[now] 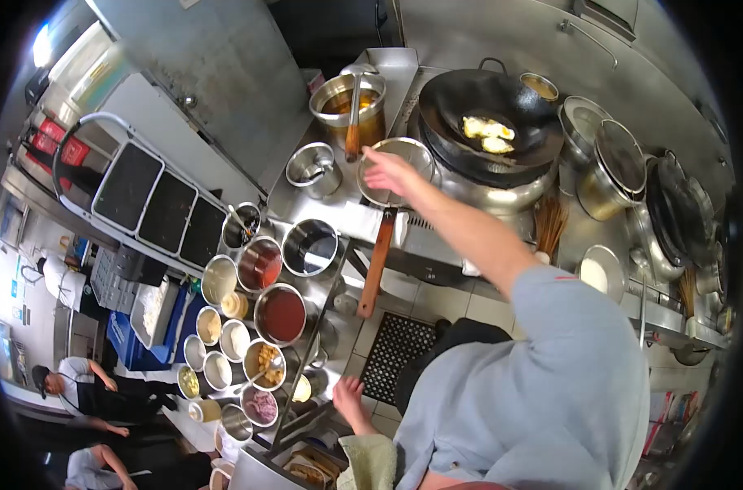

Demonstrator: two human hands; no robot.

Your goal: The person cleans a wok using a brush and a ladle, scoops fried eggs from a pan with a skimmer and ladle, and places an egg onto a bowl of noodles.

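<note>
My right hand [390, 174] is stretched out over a round mesh strainer [412, 153] with a long wooden handle [377, 265]. Its fingers are extended and hold nothing, their tips close to the wooden handle end of a ladle [353, 135]. That ladle rests across a metal pot of amber liquid [339, 102]. To the right, pieces of cooked egg [487, 131] lie in a black wok [449, 102] on the burner. My left hand [351, 398] hangs low beside the counter edge, fingers loosely apart and nothing visible in them. A pale towel [370, 463] is by my left wrist.
Several metal containers stand at left, including red sauce [282, 316], diced food with a spoon [267, 359] and chopped onion [261, 406]. A bamboo brush [549, 220] and stacked strainers [620, 155] are at right. A black mat [398, 355] covers the floor. Co-workers [86, 380] stand at far left.
</note>
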